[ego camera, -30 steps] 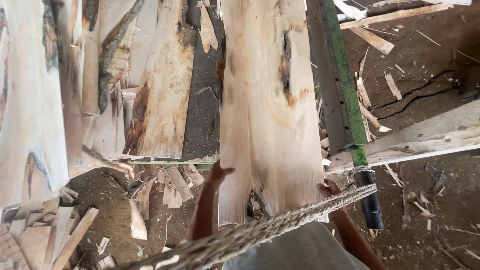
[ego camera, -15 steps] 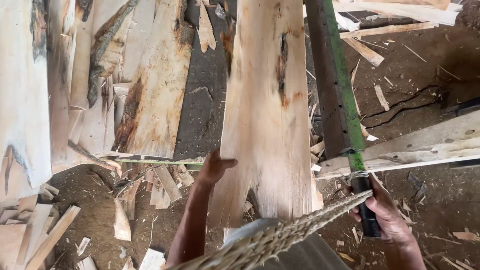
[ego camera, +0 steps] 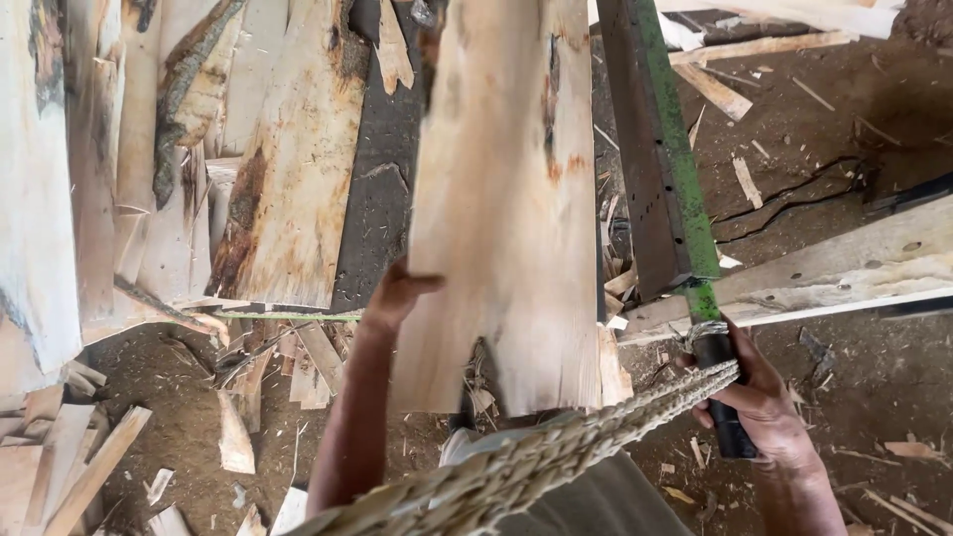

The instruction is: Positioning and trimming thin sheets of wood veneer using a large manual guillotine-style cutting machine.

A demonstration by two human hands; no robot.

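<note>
Gripping plank [ego camera: 506,199], left hand [ego camera: 395,296]

Left hand [ego camera: 395,294] grips plank [ego camera: 506,199]; right hand [ego camera: 764,402] grips blade handle [ego camera: 723,397].
</note>
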